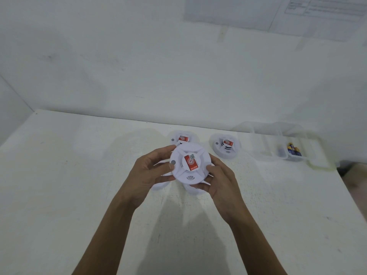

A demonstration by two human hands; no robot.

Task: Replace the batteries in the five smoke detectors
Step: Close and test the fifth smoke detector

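A round white smoke detector (189, 163) with a red label is held above the table, face towards me. My left hand (153, 171) grips its left rim and my right hand (218, 179) grips its right and lower rim. Behind it on the table stand two more detectors, one at the back middle (183, 138) and one at the back right (226, 147). Two further white detectors lie partly hidden under my hands, one low left (158, 185) and one low middle (195, 189). Batteries (294, 151) lie in a clear plastic box (264, 143) at the right.
The white table (79, 175) ends at a wall behind and drops off at its right edge (349, 195). Paper sheets (297, 12) hang on the wall at the upper right.
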